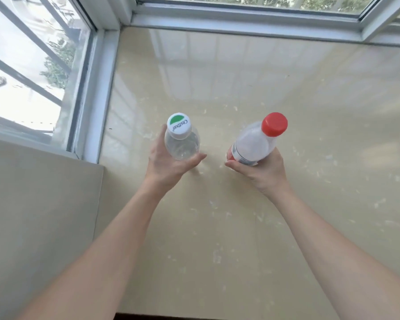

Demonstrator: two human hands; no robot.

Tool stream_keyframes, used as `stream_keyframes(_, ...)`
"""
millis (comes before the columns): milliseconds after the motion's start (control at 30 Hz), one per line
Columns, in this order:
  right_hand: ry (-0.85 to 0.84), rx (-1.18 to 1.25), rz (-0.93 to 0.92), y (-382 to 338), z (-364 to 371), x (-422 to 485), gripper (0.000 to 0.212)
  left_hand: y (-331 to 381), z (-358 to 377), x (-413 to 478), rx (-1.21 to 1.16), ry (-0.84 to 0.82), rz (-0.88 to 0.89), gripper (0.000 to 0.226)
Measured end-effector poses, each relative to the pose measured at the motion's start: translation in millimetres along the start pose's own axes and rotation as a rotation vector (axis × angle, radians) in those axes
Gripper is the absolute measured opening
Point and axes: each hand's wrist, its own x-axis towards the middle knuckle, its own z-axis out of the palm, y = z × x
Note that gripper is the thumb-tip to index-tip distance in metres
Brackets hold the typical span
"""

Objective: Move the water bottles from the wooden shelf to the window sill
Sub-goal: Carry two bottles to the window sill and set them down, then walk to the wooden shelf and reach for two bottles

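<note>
My left hand is wrapped around a clear water bottle with a white and green cap, seen from above and held upright. My right hand grips a second clear bottle with a red cap, tilted slightly to the right, its red label partly hidden by my fingers. Both bottles are over the glossy beige window sill. Whether their bases touch the sill cannot be told. The wooden shelf is out of view.
White window frames border the sill on the left and along the back. A beige wall panel fills the lower left. The sill's front edge runs along the bottom of the view.
</note>
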Motion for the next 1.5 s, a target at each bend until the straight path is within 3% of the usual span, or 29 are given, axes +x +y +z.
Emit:
stream_keyframes(133, 0.018, -0.012, 0.102, 11, 5, -5, 0.053, -23, -6, 1, 0.076, -0.077, -0.013, 0.072)
stream_keyframes(433, 0.066, -0.111, 0.140, 18, 12, -4, 0.056, -48, -5, 14, 0.154, -0.153, -0.079, 0.062)
stream_keyframes(600, 0.068, -0.186, 0.134, 18, 6, -11, 0.069, -56, -5, 10, 0.338, -0.106, -0.080, 0.078)
stream_keyframes(733, -0.020, -0.617, 0.132, 10, -26, -43, 0.095, -48, -30, -20, 0.710, -0.025, -0.044, 0.080)
stream_keyframes(867, -0.097, -0.912, 0.126, -24, -64, -91, 0.077, -16, -60, -70, 0.898, -0.017, 0.086, 0.076)
stream_keyframes(1000, 0.044, -1.024, -0.067, -67, -98, -139, 0.053, 53, -72, -116, 0.954, 0.044, 0.203, 0.068)
stream_keyframes(1200, 0.176, -1.043, -0.249, -170, -118, -191, 0.050, 162, -78, -170, 0.899, 0.123, 0.360, 0.057)
stream_keyframes(1333, 0.250, -1.071, -0.377, -218, -135, -213, 0.047, 212, -75, -196, 1.030, 0.097, 0.523, 0.061)
stream_keyframes(1500, 0.384, -1.032, -0.483, -253, -155, -230, 0.047, 251, -71, -218, 1.092, 0.104, 0.575, 0.062)
